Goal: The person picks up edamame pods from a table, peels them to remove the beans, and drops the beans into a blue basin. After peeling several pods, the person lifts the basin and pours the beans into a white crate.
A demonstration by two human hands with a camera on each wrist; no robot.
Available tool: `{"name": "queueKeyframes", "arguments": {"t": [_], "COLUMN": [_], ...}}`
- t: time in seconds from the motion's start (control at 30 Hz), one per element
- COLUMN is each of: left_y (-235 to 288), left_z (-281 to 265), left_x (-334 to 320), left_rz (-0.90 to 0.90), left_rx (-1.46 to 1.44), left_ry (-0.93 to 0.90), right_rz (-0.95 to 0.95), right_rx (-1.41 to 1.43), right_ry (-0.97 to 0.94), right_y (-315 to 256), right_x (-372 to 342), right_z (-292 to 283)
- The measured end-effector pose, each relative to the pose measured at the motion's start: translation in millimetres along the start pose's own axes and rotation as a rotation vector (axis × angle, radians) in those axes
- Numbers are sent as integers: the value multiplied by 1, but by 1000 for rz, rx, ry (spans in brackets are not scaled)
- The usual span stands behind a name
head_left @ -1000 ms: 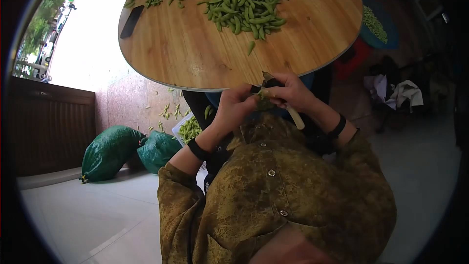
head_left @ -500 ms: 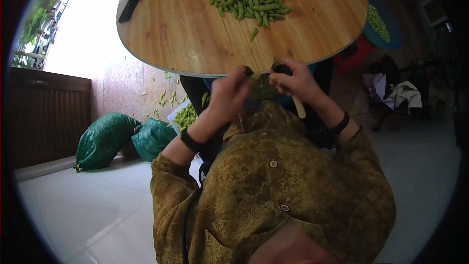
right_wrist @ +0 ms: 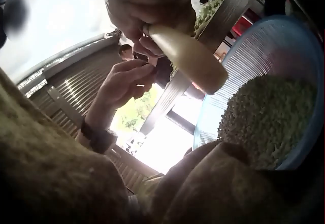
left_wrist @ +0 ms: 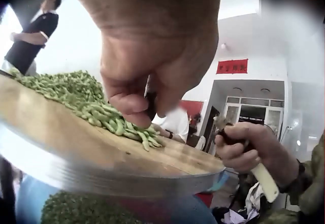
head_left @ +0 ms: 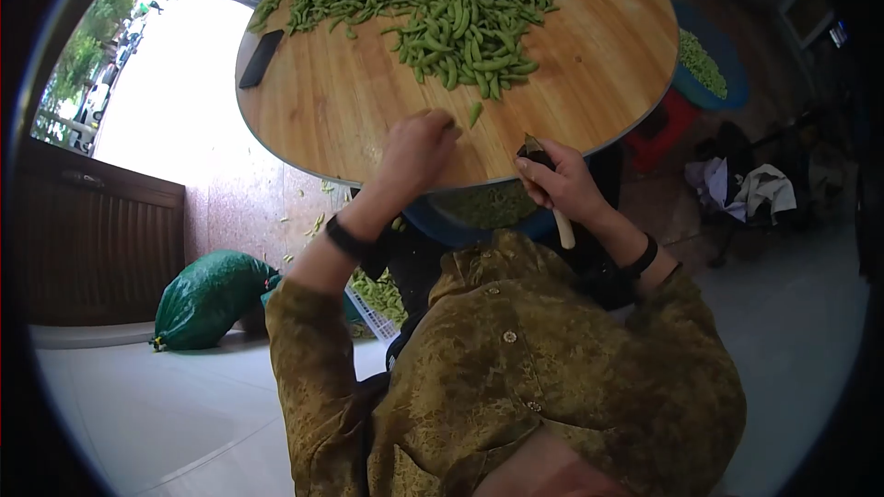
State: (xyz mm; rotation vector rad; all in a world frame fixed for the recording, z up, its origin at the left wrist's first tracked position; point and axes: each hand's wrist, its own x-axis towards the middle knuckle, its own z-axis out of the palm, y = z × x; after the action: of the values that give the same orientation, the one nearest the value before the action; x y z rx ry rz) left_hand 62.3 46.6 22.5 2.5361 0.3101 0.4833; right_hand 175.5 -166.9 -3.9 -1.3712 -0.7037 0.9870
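Right hand round pale handle (tilted)

Green pods heaped on tabletop

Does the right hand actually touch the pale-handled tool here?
Touching. The left wrist view shows the right hand with its fingers curled round the pale-handled tool, whose handle sticks out below the grip.
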Motion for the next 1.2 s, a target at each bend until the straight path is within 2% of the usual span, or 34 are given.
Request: {"name": "queueKeyframes", "arguments": {"t": [0.03, 0.07, 0.1, 0.13, 0.2, 0.27, 0.33, 0.37, 0.43, 0.47, 0.53, 0.57, 0.63, 0.67, 0.77, 0.83, 0.97, 1.03, 1.2], "left_y": [-5, -6, -6, -7, -11, -15, -17, -12, -2, 6, 20, 24, 26, 24, 21, 24, 19, 22, 18], "left_z": [16, 27, 37, 45, 52, 57, 62, 57, 49, 45, 38, 38, 38, 40, 41, 33, 37, 38, 38], "left_x": [14, 24, 32, 37, 40, 40, 35, 33, 29, 24, 12, 6, -2, -5, -8, -11, -15, -18, -23], "left_rz": [9, 11, -46, -105, -92, -66, 219, 237, -52, -42, -264, -264, -80, -85, -165, -341, -457, -570, -512], "left_rx": [40, 39, 72, 104, 88, 86, 264, 270, -171, -172, -507, -510, -393, -396, -574, -857, -1050, -1186, -1166], "left_ry": [10, 25, 19, 10, 18, 4, 141, 131, -13, -23, -42, -48, 82, 79, 63, -43, -57, -64, -91], "right_rz": [-8, 29, 68, 65, 135, 132, 107, 94, 74, 70, 90, 84, 122, 158, 122, 129, 110, 114, 102], "right_rx": [-12, 106, 224, 213, 384, 379, 358, 370, 318, 323, 469, 457, 506, 556, 625, 630, 643, 620, 552], "right_ry": [-4, -12, -22, -29, -9, -45, -3, 9, -27, -14, -68, -105, -120, -140, -183, -197, -241, -229, -250], "right_y": [3, 7, 7, 3, -3, 0, 1, 5, 13, 12, 7, 4, 0, 0, 1, 2, 0, -1, 1], "right_x": [2, 2, 1, 0, -1, 4, 7, 10, 15, 13, 11, 10, 8, 7, 4, 3, 2, 1, -1], "right_z": [-4, -7, -10, -11, -10, -12, -6, -6, -9, -8, -2, -2, 2, 4, 6, 7, 10, 13, 13]}}
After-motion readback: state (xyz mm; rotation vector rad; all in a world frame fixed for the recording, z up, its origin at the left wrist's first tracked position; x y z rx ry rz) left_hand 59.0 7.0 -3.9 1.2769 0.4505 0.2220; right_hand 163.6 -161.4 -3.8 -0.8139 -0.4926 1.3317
